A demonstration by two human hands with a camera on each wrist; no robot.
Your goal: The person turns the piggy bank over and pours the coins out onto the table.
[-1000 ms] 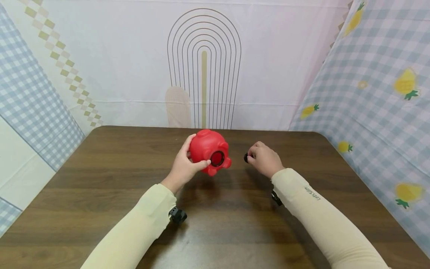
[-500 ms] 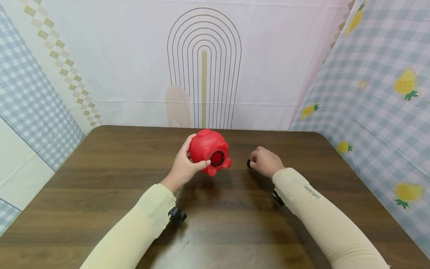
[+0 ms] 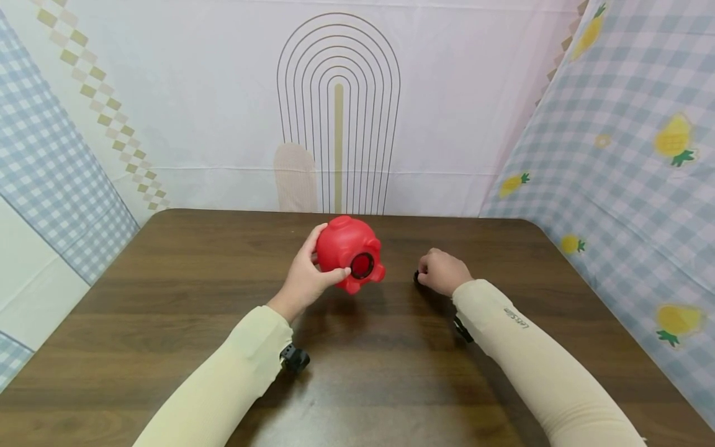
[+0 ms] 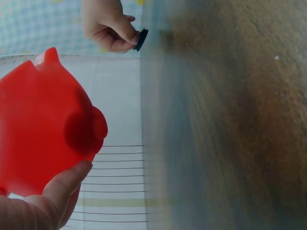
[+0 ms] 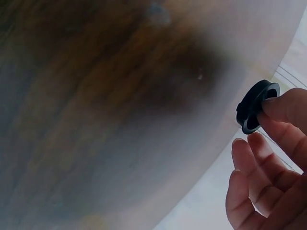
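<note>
My left hand (image 3: 303, 279) grips a red piggy bank (image 3: 342, 243), thumb on its underside beside a round, dark-rimmed hole (image 3: 362, 266). Stubby feet stick out around that underside, which is turned toward the head camera and to the right. In the left wrist view the piggy bank (image 4: 43, 124) fills the left side, held over the table. To its right, my right hand (image 3: 445, 273) pinches a small black plug (image 5: 253, 106) between thumb and forefinger, a gap apart from the piggy bank. The right wrist view shows the plug's hollow side, with the other fingers loosely bent below it.
Both hands are over a dark brown wooden table (image 3: 223, 347). Behind it hangs a pale cloth (image 3: 458, 112) printed with arches, and a checked cloth (image 3: 625, 205) with pineapples borders the right side. Each wrist carries a small black camera (image 3: 295, 358).
My right hand has shifted slightly right and toward me with the plug, which is now more hidden behind the fingers in the head view. The left hand and piggy bank have stayed almost still.
</note>
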